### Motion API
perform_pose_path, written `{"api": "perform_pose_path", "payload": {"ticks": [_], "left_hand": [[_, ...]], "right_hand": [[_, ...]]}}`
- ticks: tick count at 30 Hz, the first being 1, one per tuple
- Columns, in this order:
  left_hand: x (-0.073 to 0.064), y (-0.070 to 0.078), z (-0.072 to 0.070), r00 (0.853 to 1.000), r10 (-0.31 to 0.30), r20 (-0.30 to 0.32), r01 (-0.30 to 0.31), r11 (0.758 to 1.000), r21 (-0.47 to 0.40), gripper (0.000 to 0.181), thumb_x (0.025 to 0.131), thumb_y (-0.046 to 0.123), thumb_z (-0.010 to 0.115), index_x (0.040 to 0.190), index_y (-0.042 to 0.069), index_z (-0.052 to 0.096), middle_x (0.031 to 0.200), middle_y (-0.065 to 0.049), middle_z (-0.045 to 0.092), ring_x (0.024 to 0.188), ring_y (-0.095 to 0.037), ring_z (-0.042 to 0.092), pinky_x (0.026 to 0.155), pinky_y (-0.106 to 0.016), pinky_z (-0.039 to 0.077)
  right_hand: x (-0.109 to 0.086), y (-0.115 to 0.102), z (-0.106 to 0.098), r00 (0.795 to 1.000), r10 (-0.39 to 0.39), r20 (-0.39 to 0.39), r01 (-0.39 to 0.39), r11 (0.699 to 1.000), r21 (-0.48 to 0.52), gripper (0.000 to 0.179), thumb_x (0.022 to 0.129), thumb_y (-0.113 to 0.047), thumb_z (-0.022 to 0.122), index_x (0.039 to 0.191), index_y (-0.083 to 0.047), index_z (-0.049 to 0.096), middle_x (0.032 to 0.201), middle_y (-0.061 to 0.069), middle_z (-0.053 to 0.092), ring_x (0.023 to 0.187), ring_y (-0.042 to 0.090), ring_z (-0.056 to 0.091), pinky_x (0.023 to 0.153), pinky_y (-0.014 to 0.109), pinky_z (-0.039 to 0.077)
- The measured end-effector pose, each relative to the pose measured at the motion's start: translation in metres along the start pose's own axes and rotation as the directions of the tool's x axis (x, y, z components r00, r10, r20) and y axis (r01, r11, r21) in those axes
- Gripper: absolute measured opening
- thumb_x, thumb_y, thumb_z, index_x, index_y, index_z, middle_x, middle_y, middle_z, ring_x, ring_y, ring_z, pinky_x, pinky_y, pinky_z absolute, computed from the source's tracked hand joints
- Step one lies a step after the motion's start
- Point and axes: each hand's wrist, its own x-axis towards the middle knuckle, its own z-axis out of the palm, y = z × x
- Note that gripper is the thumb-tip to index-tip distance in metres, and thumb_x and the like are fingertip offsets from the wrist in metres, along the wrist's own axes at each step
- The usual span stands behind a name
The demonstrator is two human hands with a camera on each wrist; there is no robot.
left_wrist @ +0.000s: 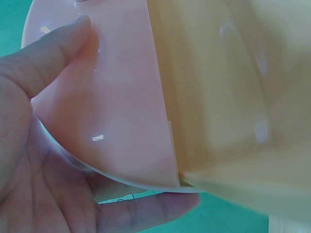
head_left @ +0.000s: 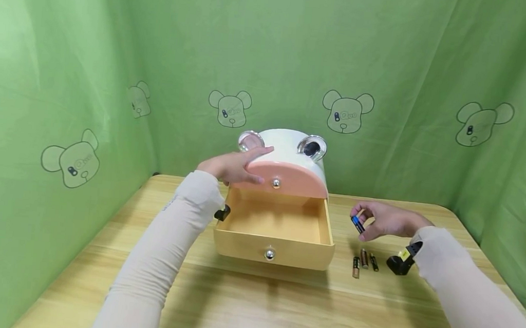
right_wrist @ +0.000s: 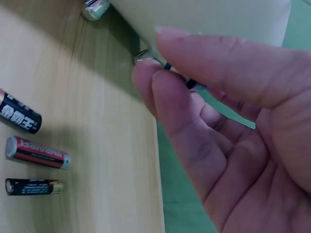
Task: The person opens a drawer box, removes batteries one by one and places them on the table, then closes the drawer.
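Observation:
A small storage box (head_left: 287, 148) with a white domed top, two round ears and a pink upper drawer front (head_left: 292, 176) stands on the table. Its yellow lower drawer (head_left: 272, 247) is pulled out, with nothing visible inside. My left hand (head_left: 235, 167) grips the box's left side; in the left wrist view the thumb (left_wrist: 53, 53) presses on the pink front while other fingers reach around the edge. To the right of the drawer, my right hand (head_left: 386, 220) pinches a blue-and-black battery (head_left: 357, 223) above the table. In the right wrist view that battery is mostly hidden by the fingers.
Below the right hand lie a black-and-copper battery (head_left: 356, 267), a red-and-black battery (right_wrist: 38, 153) and a thinner black battery (head_left: 374, 262). The wooden table (head_left: 251, 312) is bordered by green curtains (head_left: 281, 52). Black wrist cameras (head_left: 401, 262) sit at both wrists.

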Motion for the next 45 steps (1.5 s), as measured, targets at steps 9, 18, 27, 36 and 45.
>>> {"api": "perform_pose_path", "payload": {"ticks": [9,18,27,36,45], "left_hand": [[0.0,0.0,0.001,1.0,-0.005,-0.004,0.005,1.0,-0.01,0.089,0.087,0.042,0.069,0.15,0.054,0.007,0.162,-0.007,0.009,0.136,-0.037,0.033,0.101,-0.052,0.039],[0.001,0.001,0.001,1.0,-0.009,-0.01,0.009,1.0,-0.014,0.088,0.087,0.043,0.069,0.149,0.055,0.007,0.162,-0.005,0.008,0.118,-0.03,0.05,0.078,-0.043,0.051],[0.001,0.001,0.001,1.0,-0.005,-0.008,0.005,1.0,-0.009,0.089,0.087,0.043,0.069,0.15,0.055,0.007,0.162,-0.007,0.009,0.118,-0.03,0.05,0.077,-0.041,0.051],[0.001,0.0,-0.001,1.0,-0.005,-0.002,0.005,1.0,-0.005,0.09,0.087,0.043,0.069,0.15,0.054,0.006,0.162,-0.007,0.008,0.138,-0.037,0.031,0.106,-0.054,0.033],[0.001,0.0,-0.001,1.0,-0.001,0.001,0.001,1.0,0.005,0.089,0.088,0.042,0.069,0.15,0.054,0.006,0.162,-0.005,0.007,0.137,-0.036,0.032,0.102,-0.051,0.039]], "right_hand": [[0.001,0.02,0.001,0.999,0.016,-0.034,-0.015,0.999,0.035,0.058,0.074,0.002,0.079,0.119,0.006,0.043,0.106,0.021,0.047,0.093,0.03,0.051,0.076,0.037,0.055],[-0.002,0.033,0.003,0.996,0.036,-0.083,-0.033,0.999,0.035,0.056,0.076,0.002,0.078,0.12,0.006,0.043,0.105,0.02,0.047,0.092,0.03,0.052,0.076,0.038,0.056],[-0.004,0.05,0.006,0.993,0.07,-0.098,-0.063,0.995,0.073,0.06,0.076,0.0,0.079,0.122,0.009,0.041,0.1,0.018,0.048,0.085,0.027,0.056,0.073,0.037,0.056],[-0.004,0.063,0.006,0.992,0.07,-0.1,-0.061,0.994,0.095,0.062,0.078,-0.001,0.078,0.122,0.012,0.038,0.094,0.015,0.049,0.078,0.023,0.058,0.069,0.036,0.056],[-0.006,0.078,0.008,0.986,0.081,-0.146,-0.071,0.995,0.07,0.063,0.079,-0.007,0.078,0.124,0.01,0.038,0.088,0.01,0.046,0.069,0.02,0.052,0.061,0.033,0.051]]}}
